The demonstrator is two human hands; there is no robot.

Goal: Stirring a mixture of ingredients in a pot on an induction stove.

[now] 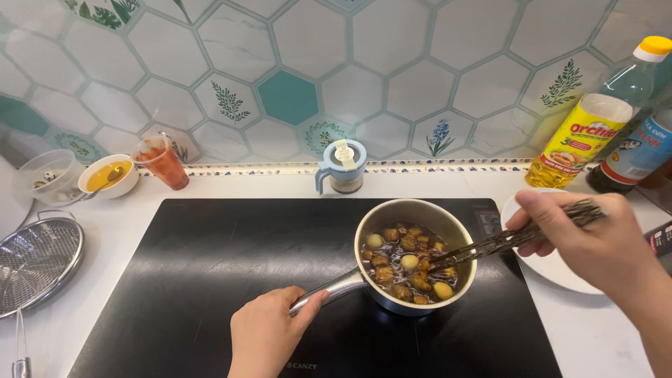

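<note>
While the left hand (266, 336) pinches the pot (413, 255) handle and the right hand (595, 245) grips chopsticks (504, 241) dipping into it, sauce may splash if stirring jolts.

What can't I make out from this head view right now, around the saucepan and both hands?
- Head view: the chopsticks' tips are sunk among the food in the saucepan.
- The saucepan handle's end is covered by the left hand.
- The white plate is mostly behind the right hand.
- The dark bottle is cut off by the right edge.
- The clear container's contents are too small to tell.
</note>
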